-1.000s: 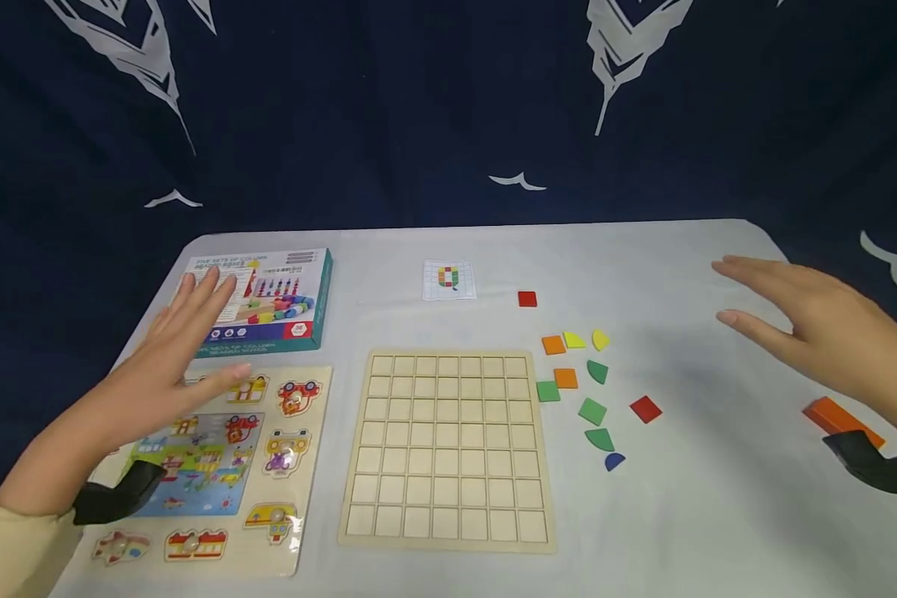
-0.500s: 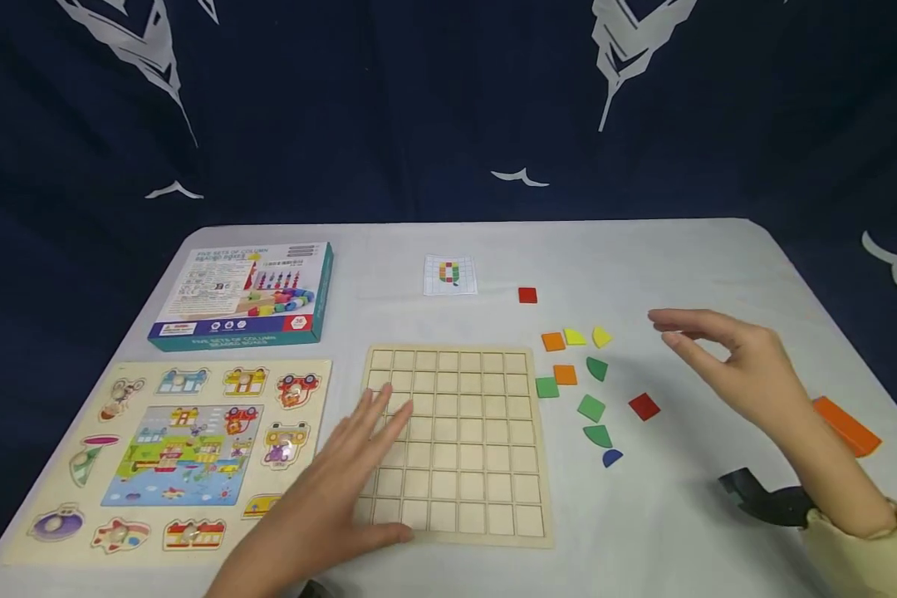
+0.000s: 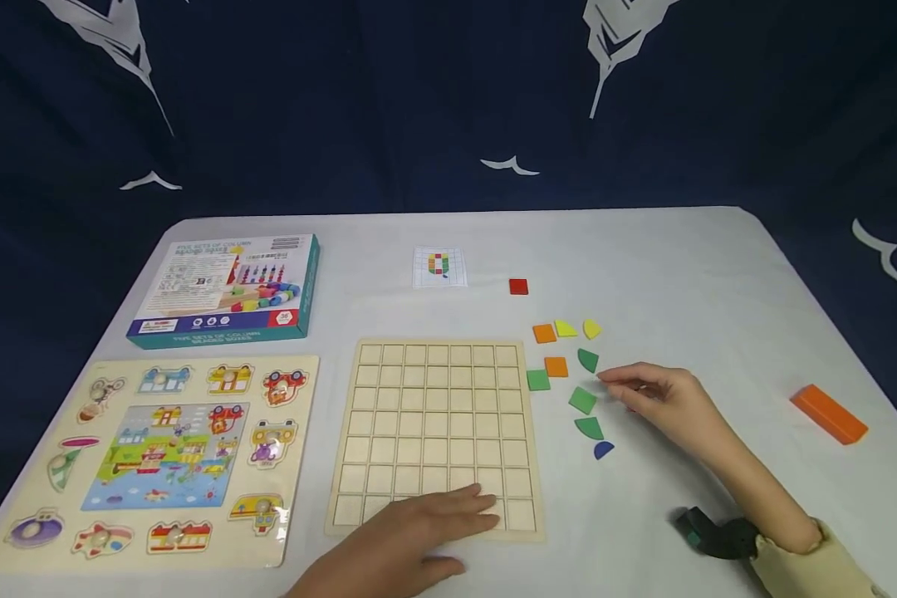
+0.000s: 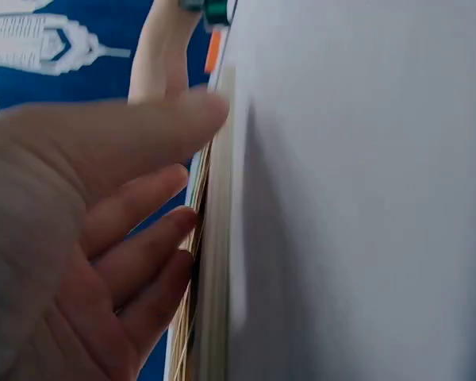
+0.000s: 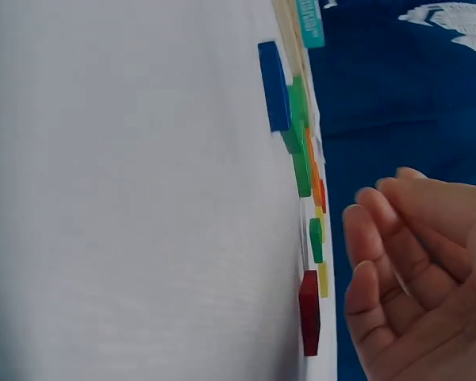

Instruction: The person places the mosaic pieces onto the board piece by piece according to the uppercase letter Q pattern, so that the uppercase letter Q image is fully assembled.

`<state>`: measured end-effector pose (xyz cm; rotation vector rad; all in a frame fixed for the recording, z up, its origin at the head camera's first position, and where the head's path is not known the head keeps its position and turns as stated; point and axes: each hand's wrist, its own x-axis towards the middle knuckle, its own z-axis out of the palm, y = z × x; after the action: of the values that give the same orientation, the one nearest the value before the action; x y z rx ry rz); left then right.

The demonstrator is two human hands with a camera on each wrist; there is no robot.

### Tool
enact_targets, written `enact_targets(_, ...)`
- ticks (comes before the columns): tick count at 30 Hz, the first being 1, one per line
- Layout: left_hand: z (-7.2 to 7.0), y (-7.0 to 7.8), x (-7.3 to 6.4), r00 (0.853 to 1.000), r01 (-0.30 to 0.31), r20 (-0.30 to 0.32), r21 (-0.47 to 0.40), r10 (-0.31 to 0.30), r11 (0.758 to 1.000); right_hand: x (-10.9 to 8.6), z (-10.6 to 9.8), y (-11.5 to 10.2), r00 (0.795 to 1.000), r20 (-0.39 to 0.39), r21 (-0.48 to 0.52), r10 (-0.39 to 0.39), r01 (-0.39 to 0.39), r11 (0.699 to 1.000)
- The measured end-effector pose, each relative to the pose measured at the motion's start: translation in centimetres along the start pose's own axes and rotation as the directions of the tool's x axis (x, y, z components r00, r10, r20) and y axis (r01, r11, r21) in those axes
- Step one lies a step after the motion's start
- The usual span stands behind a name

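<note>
My left hand point(image 3: 414, 540) lies across the near edge of a wooden grid board point(image 3: 437, 402), fingers extended; in the left wrist view its fingertips are close to the board's edge. My right hand point(image 3: 665, 403) hovers right of the loose tiles, fingers loosely bent, thumb near the index finger, holding nothing. A red square tile point(image 5: 309, 313) lies on the table in the right wrist view; the hand hides it in the head view. Nearest the right fingertips are a green quarter-round tile point(image 3: 587, 360) and a green square tile point(image 3: 583, 400). A blue half-round tile point(image 3: 603, 449) lies closer to me.
Orange point(image 3: 556, 366) and yellow tiles point(image 3: 591, 330) lie beside the board. Behind them are another red tile point(image 3: 519, 286) and a pattern card point(image 3: 439, 267). At left are a picture puzzle point(image 3: 265, 536) and a box point(image 3: 220, 291); an orange block point(image 3: 830, 414) lies far right.
My left hand has moved from over the puzzle right to the board's near edge. My right hand has come in from the far right to the tiles, its fingers bending.
</note>
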<state>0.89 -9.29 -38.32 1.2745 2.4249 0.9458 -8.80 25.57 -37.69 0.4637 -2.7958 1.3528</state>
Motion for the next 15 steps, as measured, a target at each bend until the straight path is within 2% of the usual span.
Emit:
enact_targets(4,0.6,0.0,0.7,0.998,-0.055,-0.014,0.09,0.056,0.994,-0.2,0.3,0.0,0.998,0.054,-0.018,0.019,-0.018,1.0)
enact_targets(8,1.0,-0.2,1.2,0.995,-0.082,-0.037,0.159,0.089,0.984,-0.6,0.7,0.5,0.996,0.082,-0.055,-0.016,0.021,0.998)
enact_targets(15,0.9,-0.4,1.8,0.997,-0.069,-0.031,0.144,0.074,0.987,-0.9,1.5,0.8,0.99,0.129,-0.107,-0.047,0.061,0.992)
